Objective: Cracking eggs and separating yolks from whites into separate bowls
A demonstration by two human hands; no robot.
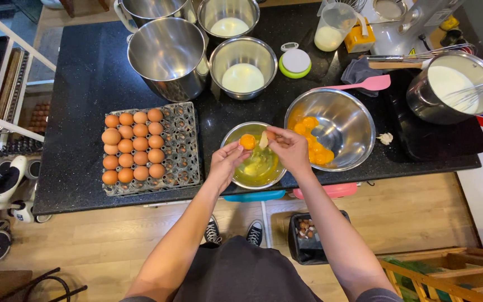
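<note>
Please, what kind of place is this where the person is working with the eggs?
Probably a small baking kitchen. A tray of brown eggs sits on a black counter, a steel bowl holds many separated yolks, and a pot of white liquid with a whisk stands to the right.

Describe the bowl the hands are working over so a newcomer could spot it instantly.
On the black counter, right of the egg tray, sits a small steel bowl at the front edge. Unlike the bigger bowl of yolks beside it, it holds clear egg white.
</note>
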